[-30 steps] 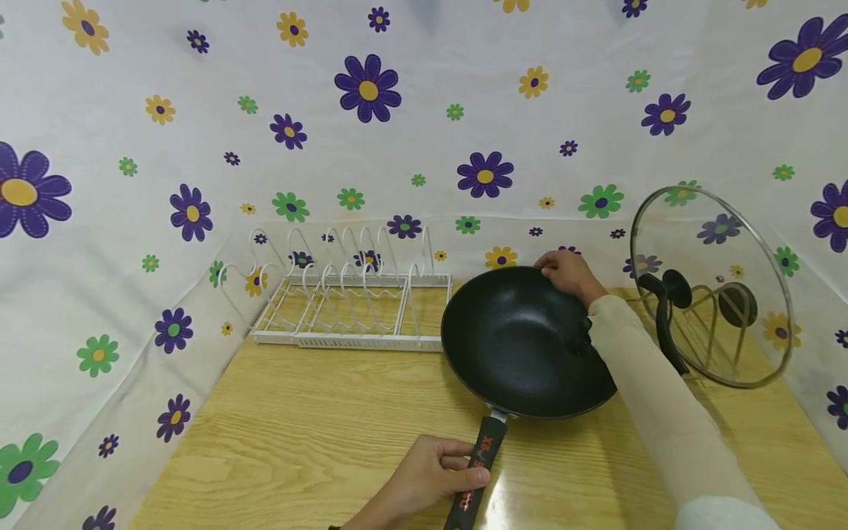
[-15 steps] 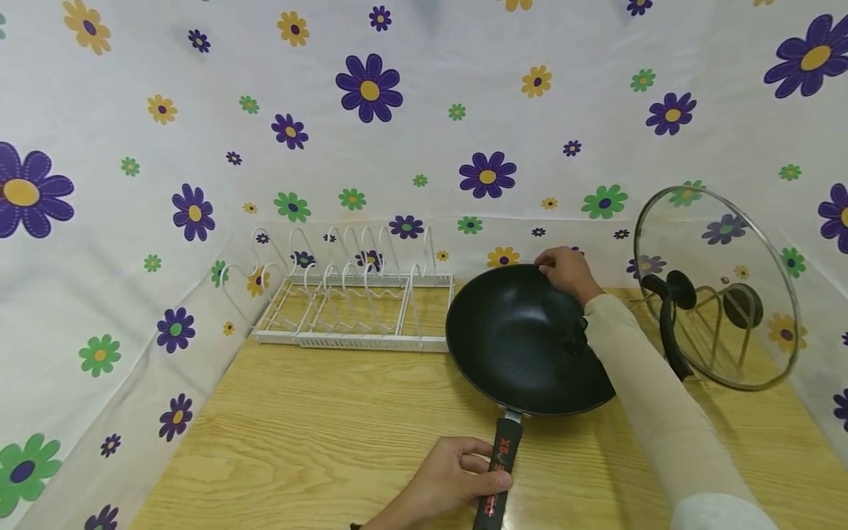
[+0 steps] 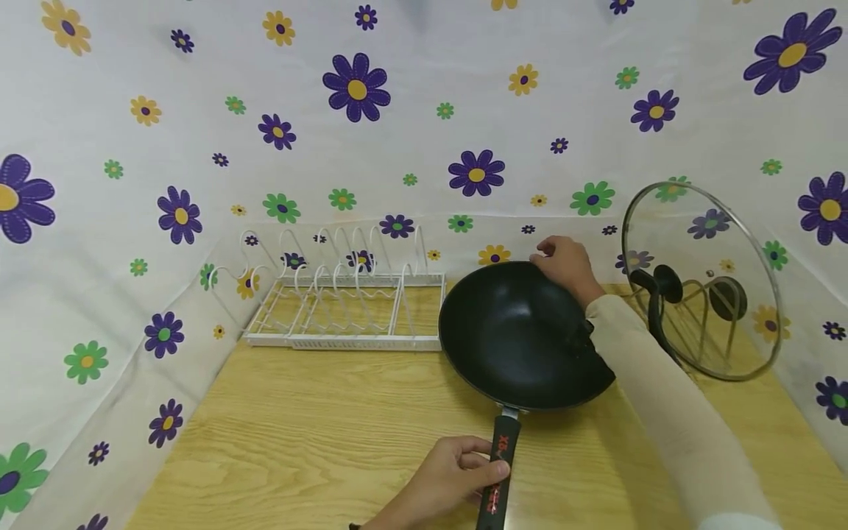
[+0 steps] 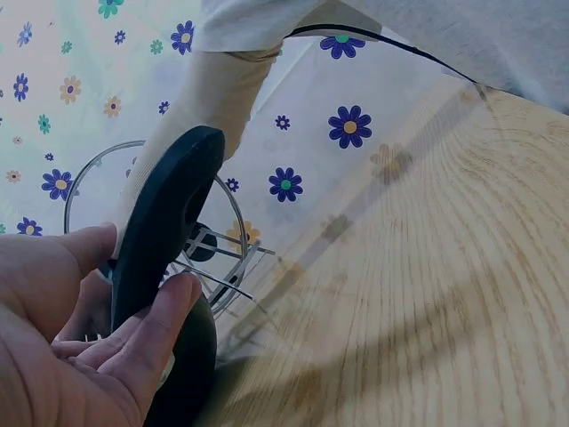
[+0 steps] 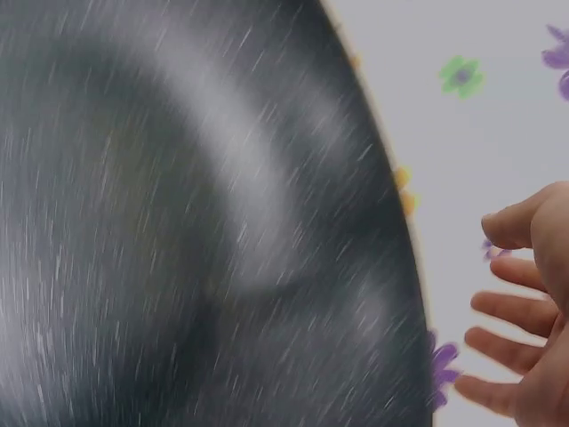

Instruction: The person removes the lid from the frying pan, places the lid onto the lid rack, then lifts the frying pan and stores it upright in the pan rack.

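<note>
A black wok leans with its inside towards me, its long handle pointing down at the table's front. My left hand pinches that black handle, which bears red lettering, between thumb and fingers. The left wrist view has the thumb and fingertips on either side of the handle. At the wok's far rim is my right hand. In the right wrist view the right hand has its fingers spread, apart from the rim of the wok, with nothing in them.
On the left, a white wire rack stands against the back wall, close beside the wok. A clear glass lid with a metal rim and dark handle stands upright in a wire holder on the right. Flowered sheeting borders the wooden table.
My right hand has let go of the wok's far rim and lifted slightly, its fingers loosening. The handle and left hand shifted a little to the right; the left hand still holds it.
</note>
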The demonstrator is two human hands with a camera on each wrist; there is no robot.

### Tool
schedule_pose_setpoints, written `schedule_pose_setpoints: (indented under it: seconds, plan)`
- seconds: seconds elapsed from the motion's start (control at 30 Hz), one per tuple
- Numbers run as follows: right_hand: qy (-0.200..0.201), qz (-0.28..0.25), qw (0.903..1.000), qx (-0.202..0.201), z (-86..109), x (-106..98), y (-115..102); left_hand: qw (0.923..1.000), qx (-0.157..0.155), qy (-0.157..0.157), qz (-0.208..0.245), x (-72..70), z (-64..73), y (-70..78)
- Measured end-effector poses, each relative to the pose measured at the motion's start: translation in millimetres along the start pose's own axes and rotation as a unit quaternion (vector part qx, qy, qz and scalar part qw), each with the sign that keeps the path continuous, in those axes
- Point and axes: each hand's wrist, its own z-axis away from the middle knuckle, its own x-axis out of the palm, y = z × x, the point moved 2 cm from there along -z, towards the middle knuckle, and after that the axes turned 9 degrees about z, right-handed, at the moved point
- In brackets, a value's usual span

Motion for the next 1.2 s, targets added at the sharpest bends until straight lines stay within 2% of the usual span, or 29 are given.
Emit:
schedule_pose_setpoints:
  seconds: [0.1, 0.2, 0.37, 0.57, 0.7, 0.83, 0.93, 1.07, 1.2]
  plan:
    - [0.007, -0.045, 0.9987, 0.024, 11.9, -13, -12, 1.0000, -0.005, -0.003, -0.005, -2.3, 0.0, 2.9]
    - [0.001, -0.102, 0.9933, 0.053, 25.6, -24, -23, 0.9999, -0.010, -0.005, -0.005, -5.2, 0.0, 5.4]
    - [-0.025, -0.205, 0.9755, 0.075, 56.1, -37, -38, 1.0000, -0.001, 0.005, -0.007, -11.3, -6.0, 10.8]
    - [-0.055, -0.289, 0.9546, 0.043, 106.0, -46, -54, 0.9993, 0.021, -0.002, -0.031, -12.9, -20.1, 15.7]
    - [-0.073, -0.327, 0.9423, 0.008, 141.2, -47, -60, 0.9986, 0.018, -0.023, -0.043, -11.5, -30.3, 18.5]
    - [-0.095, -0.362, 0.9270, -0.022, 174.1, -42, -60, 0.9978, 0.003, -0.037, -0.054, -8.4, -39.0, 20.7]
    - [-0.124, -0.392, 0.9108, -0.033, 197.6, -37, -57, 0.9974, -0.007, -0.044, -0.057, -5.3, -44.2, 20.3]
    - [-0.176, -0.429, 0.8855, -0.027, 225.5, -31, -50, 0.9964, -0.011, -0.055, -0.063, -3.2, -50.3, 15.7]
    - [-0.217, -0.441, 0.8702, -0.028, 245.8, -27, -43, 0.9952, -0.013, -0.074, -0.062, -1.2, -54.1, 11.2]
